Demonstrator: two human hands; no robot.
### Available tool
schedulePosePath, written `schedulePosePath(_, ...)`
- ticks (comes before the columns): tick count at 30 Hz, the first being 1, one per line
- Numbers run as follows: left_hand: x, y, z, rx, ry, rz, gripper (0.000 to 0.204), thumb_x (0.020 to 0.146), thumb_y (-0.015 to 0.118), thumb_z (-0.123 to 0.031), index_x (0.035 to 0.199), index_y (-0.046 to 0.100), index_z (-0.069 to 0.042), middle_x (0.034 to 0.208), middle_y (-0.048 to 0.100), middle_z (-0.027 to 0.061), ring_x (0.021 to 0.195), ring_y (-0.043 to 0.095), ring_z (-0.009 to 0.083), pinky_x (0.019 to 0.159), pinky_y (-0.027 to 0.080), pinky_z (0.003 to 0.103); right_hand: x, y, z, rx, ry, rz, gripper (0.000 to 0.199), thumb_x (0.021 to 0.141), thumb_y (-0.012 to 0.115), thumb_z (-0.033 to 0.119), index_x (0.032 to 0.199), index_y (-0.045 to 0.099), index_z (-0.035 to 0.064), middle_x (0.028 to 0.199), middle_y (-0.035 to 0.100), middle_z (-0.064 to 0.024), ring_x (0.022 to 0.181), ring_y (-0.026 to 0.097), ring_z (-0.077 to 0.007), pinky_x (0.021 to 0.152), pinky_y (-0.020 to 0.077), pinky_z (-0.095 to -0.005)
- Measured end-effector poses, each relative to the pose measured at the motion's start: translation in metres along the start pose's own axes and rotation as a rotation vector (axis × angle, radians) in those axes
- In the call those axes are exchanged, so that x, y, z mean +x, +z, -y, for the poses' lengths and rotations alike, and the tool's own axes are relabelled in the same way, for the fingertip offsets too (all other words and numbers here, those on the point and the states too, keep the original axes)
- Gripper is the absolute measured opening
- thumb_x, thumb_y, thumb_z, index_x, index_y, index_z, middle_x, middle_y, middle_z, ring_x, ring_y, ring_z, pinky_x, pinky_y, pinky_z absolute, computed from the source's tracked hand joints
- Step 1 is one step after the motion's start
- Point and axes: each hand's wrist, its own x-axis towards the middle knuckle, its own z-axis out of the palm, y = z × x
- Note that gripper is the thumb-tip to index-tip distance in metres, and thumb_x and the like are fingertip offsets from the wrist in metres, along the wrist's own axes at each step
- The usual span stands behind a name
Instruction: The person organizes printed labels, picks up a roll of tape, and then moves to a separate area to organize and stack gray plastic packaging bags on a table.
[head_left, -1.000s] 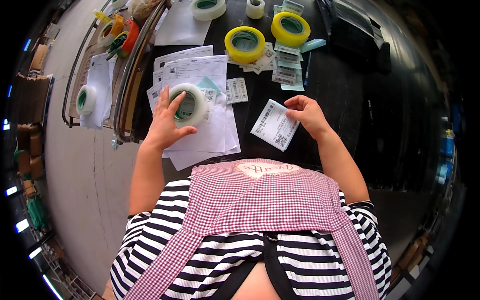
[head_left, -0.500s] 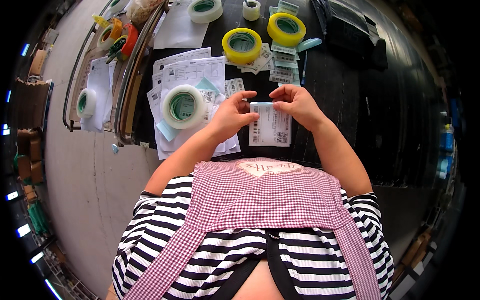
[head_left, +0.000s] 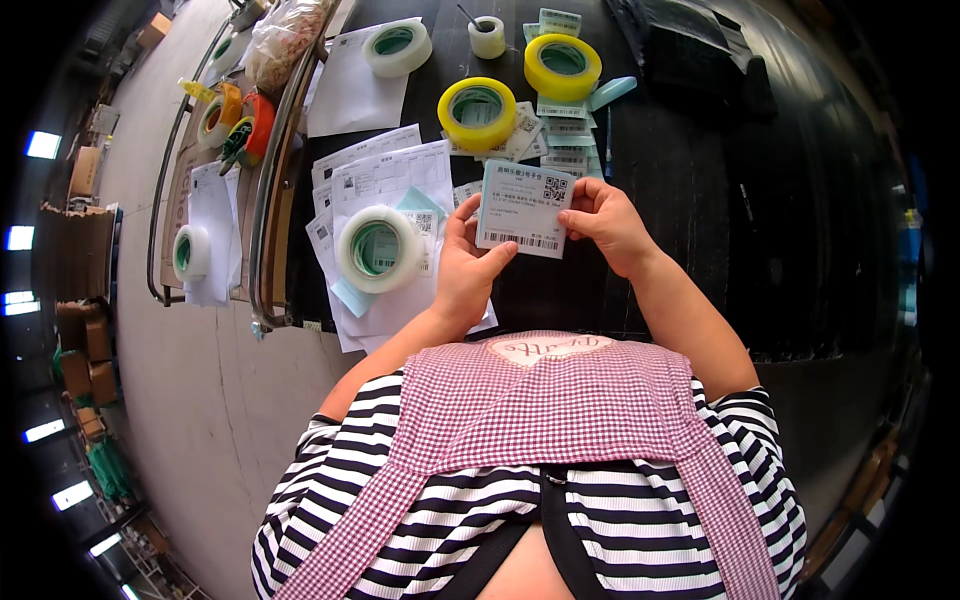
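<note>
A white label sheet (head_left: pixel 522 209) with a barcode along its lower edge and a square code near its top right is held up between my hands. My left hand (head_left: pixel 468 262) grips its lower left corner, thumb in front and fingers partly behind. The right edge is pinched by the thumb and fingers of my right hand (head_left: pixel 608 226). Just beyond lie two yellow tape rolls (head_left: pixel 477 114), the left one on small code labels (head_left: pixel 524 133). To the left, a clear tape roll (head_left: pixel 381 249) rests on printed papers (head_left: pixel 409 165).
A second clear tape roll (head_left: pixel 397 48) and a small white pot (head_left: pixel 487 37) stand at the far side of the black table (head_left: pixel 670 190). Strips of labels (head_left: pixel 567 135) lie under the right yellow roll. A metal-framed cart (head_left: pixel 270 200) with tape dispensers (head_left: pixel 258 127) is at the left.
The labels have been raised from the table and turned, so a different printed face shows. My left hand now supports the lower left corner, and my right hand has shifted to the right edge.
</note>
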Motion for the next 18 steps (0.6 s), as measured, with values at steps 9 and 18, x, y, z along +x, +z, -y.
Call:
schedulePosePath(9,0.002,-0.011,-0.011,-0.174,-0.060,-0.010,0.064,0.092,0.062,0.004,0.147,0.031,-0.005,0.120,0.062,0.0143,0.110,0.063,0.0214,0.094,0.053,0.035,-0.004,0.010,0.016,-0.017,-0.033,-0.048,0.027,0.090,0.069,0.005,0.115,0.060,0.0004,0.101,0.070,-0.0063,0.088,0.063,-0.0105,0.076,0.0491,-0.0251)
schedulePosePath(18,0.005,-0.010,-0.003,-0.214,-0.060,-0.054,0.062,0.093,0.062,0.004,0.146,0.031,-0.002,0.121,0.062,0.0156,0.109,0.063,0.0209,0.095,0.052,0.033,-0.007,0.022,0.004,-0.007,-0.091,-0.196,0.020,0.089,0.074,0.009,0.102,0.061,0.0013,0.091,0.069,-0.0053,0.080,0.063,-0.0106,0.068,0.0480,-0.0245)
